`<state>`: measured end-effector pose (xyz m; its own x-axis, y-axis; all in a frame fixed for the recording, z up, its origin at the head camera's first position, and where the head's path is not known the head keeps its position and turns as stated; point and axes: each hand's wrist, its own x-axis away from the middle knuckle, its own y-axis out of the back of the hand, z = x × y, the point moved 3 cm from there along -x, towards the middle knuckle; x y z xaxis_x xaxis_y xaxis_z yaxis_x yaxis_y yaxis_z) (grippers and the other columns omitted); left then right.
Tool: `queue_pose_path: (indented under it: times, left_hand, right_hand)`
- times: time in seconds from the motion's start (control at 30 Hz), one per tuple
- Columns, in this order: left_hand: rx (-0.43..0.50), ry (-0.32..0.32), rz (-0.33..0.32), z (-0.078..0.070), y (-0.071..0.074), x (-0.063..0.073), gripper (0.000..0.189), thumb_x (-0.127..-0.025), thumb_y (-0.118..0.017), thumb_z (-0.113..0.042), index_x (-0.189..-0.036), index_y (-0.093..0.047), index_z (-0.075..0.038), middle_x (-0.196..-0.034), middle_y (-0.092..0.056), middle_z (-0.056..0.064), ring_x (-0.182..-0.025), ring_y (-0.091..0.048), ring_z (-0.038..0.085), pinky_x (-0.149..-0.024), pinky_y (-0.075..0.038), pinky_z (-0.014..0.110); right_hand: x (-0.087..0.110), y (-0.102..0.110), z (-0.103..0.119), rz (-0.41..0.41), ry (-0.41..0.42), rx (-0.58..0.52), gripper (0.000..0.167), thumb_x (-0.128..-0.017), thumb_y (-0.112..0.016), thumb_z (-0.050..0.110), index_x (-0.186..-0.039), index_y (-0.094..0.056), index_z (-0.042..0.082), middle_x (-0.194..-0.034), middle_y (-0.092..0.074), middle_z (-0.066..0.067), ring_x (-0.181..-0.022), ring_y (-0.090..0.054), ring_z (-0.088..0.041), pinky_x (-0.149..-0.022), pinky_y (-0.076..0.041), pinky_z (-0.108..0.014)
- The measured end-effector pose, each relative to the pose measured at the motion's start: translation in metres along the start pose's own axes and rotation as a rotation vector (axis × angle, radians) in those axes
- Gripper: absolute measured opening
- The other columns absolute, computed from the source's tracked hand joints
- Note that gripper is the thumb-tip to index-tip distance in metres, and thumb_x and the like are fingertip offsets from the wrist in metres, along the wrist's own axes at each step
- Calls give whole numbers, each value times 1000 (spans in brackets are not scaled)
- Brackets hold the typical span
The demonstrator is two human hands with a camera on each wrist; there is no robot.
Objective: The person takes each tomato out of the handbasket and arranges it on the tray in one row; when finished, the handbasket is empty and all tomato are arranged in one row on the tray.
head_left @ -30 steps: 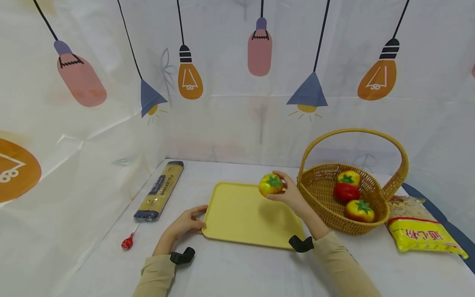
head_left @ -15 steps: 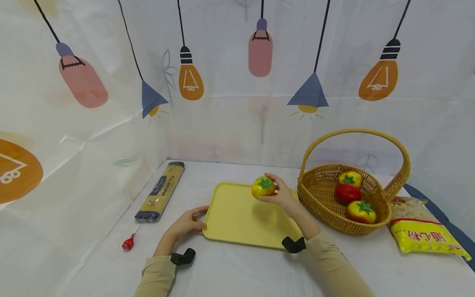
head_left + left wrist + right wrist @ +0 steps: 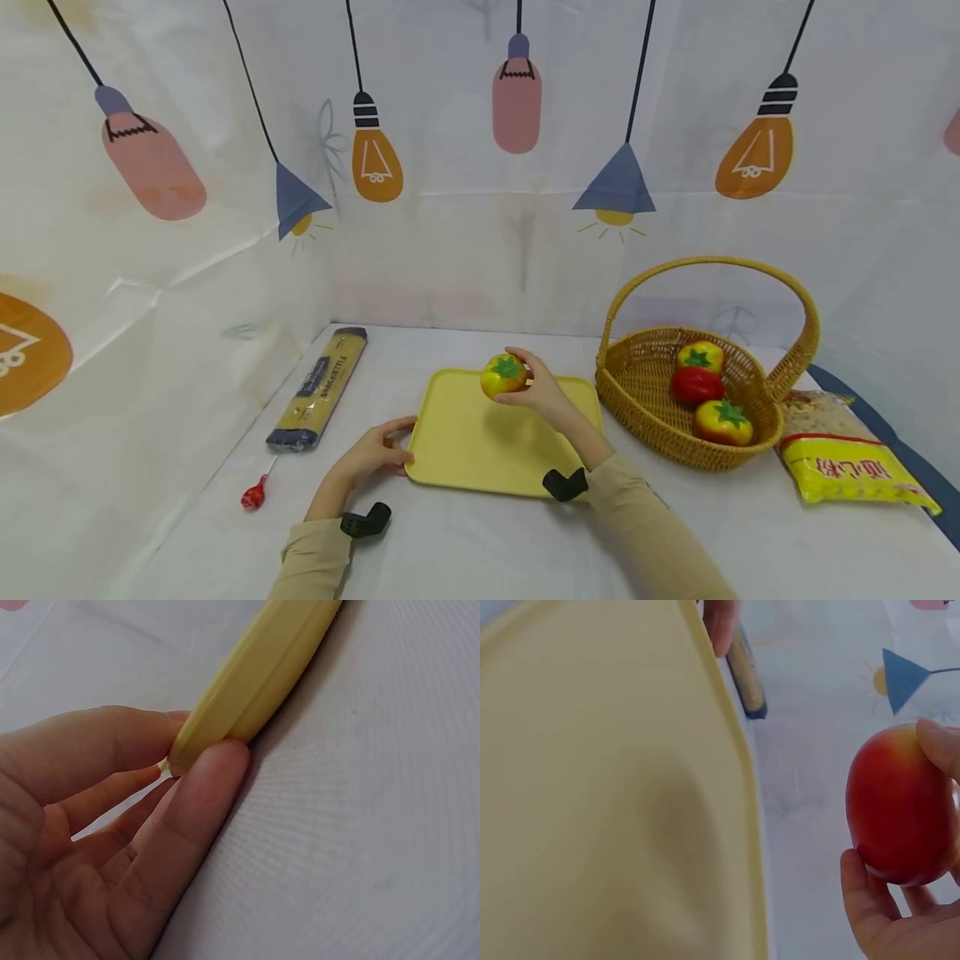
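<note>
My right hand (image 3: 542,400) holds a yellow-and-red tomato (image 3: 502,377) with a green leafy top, raised over the back part of a yellow rectangular tray (image 3: 465,454). Seen in the right wrist view, the underside of the tomato (image 3: 898,814) is deep red, and thumb and fingers curl around its sides. My left hand (image 3: 372,454) is at the tray's left edge. The left wrist view has its thumb and fingers pinching the rim of the tray (image 3: 255,671), which lies on the white tabletop.
Right of the tray stands a wicker basket (image 3: 630,408) with a tall handle; a red fruit (image 3: 697,386) lies in it between two yellow-red tomatoes (image 3: 722,423). Beside it is a yellow food bag (image 3: 855,471). A spaghetti pack (image 3: 318,390) and a red lollipop (image 3: 254,493) lie at left.
My right hand has carried the tomato leftward over the tray, away from the basket. The left hand stays at the tray's edge.
</note>
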<state>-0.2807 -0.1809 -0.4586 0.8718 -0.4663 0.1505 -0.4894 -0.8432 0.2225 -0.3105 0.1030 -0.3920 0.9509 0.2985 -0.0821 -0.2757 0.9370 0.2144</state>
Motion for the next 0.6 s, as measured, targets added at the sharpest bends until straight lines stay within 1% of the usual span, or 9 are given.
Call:
queue_pose_path:
  times: [0.1,0.27,0.43,0.6]
  left_hand:
    - [3,-3,5,8,3,-4,68,-82,-62,2,-140,-29,8,-74,-58,7,-67,-58,16,-62,-55,28]
    - [-14,8,-10,24,9,-11,69,-82,-64,0,-142,-30,4,-72,-57,6,-66,-58,15,-62,-55,29]
    - [-23,5,-9,27,10,-12,69,-82,-64,0,-142,-29,4,-72,-57,7,-65,-58,15,-61,-55,29]
    - [-24,3,-1,25,8,-13,70,-81,-64,1,-141,-29,5,-72,-58,6,-65,-58,15,-61,-55,29]
  right_hand:
    - [-1,-8,3,9,-4,-7,77,-76,-71,-1,-142,-33,8,-141,-30,-16,-111,-44,-30,-89,-48,-34]
    - [-6,-20,2,17,5,17,75,-77,-72,2,-141,-35,8,-139,-32,-17,-107,-44,-27,-88,-48,-33]
    - [-11,-28,-4,22,9,35,74,-75,-73,2,-140,-36,7,-136,-36,-17,-104,-45,-26,-87,-48,-33]
    - [-26,-32,-26,18,5,26,76,-73,-75,2,-139,-38,9,-138,-35,-15,-106,-44,-27,-87,-48,-35]
